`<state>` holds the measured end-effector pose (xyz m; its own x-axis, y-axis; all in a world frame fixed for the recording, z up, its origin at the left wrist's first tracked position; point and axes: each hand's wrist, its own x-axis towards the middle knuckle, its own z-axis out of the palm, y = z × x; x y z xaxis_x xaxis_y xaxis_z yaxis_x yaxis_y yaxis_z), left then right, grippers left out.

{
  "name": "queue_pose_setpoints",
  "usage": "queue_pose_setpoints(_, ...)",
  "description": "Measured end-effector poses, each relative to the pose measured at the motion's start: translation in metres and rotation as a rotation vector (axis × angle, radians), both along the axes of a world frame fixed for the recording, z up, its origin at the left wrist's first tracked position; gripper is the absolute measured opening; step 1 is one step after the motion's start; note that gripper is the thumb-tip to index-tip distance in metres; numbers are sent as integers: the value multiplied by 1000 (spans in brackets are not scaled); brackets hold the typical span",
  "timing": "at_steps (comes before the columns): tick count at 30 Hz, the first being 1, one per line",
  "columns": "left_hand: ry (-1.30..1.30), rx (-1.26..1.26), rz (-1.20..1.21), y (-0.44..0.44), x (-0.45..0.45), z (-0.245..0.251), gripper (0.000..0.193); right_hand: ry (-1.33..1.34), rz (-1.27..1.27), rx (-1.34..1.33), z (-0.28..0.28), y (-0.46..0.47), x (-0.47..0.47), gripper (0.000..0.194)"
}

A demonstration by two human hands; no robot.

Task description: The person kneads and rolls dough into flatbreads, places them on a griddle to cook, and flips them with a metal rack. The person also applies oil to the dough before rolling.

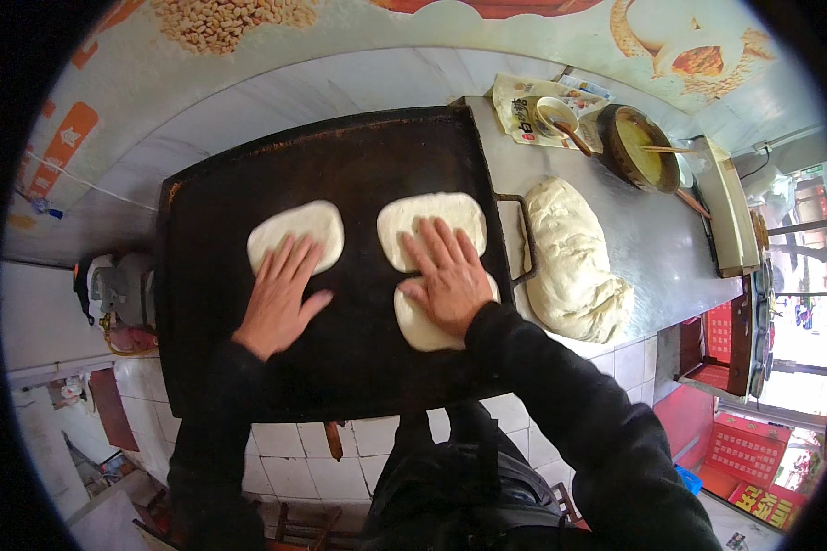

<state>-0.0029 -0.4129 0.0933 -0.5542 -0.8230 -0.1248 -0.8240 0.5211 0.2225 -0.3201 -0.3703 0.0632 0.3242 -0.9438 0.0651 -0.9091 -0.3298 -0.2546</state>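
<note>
Three flat pieces of pale dough lie on a large black griddle. My left hand rests its fingers on the left dough piece, thumb out over the bare metal. With fingers spread, my right hand touches the upper right dough piece. Its palm and wrist cover much of the lower right dough piece; whether they press on it I cannot tell. Neither hand grips anything. Just right of the griddle, a big mound of raw dough lies on a steel worktop.
A looped metal handle juts from the griddle's right side towards the mound. Farther back stand a bowl with a brush on a printed bag and a pan of yellowish liquid. A pale box lines the worktop's right edge.
</note>
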Motion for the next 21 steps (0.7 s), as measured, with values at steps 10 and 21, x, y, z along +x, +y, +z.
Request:
queue_pose_setpoints(10, 173, 265, -289, 151, -91, 27, 88, -245, -18, -148, 14, -73, 4, 72)
queue_pose_setpoints(21, 230, -10, -10, 75, -133, 11, 92, -130, -78, 38, 29, 26, -31, 77)
